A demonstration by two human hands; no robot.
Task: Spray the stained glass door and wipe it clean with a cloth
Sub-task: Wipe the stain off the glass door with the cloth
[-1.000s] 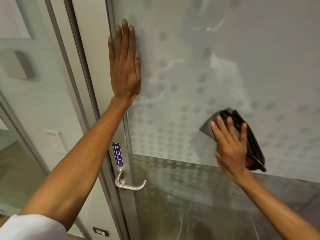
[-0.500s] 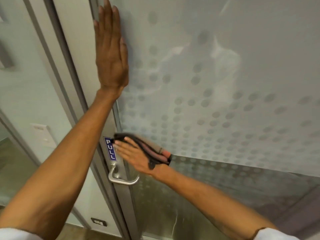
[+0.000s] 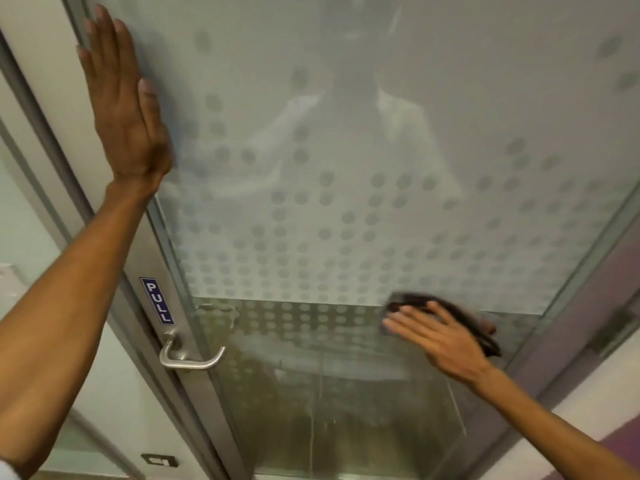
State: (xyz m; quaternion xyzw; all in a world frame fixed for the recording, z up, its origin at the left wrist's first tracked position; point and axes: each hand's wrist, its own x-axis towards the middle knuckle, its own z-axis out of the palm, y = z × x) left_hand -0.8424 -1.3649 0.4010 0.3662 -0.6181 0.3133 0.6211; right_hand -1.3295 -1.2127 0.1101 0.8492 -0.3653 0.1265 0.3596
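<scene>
The glass door (image 3: 346,168) fills the view, frosted with grey dots above and clear below. My left hand (image 3: 121,105) lies flat with straight fingers against the door's upper left edge. My right hand (image 3: 440,336) presses a dark cloth (image 3: 464,313) flat against the glass at the lower right, where the frosted band meets the clear pane. The cloth sticks out above and to the right of my fingers. Thin drip streaks (image 3: 318,393) run down the clear lower glass.
A metal lever handle (image 3: 188,356) sits on the door's left stile below a blue PULL label (image 3: 157,301). The grey door frame (image 3: 52,140) runs along the left, with a glass side panel beyond it. A wall with a purple band (image 3: 616,292) stands at the right.
My right hand has swept the cloth from beside the PULL label across to the right side of the glass. My left hand stays flat on the door's upper left.
</scene>
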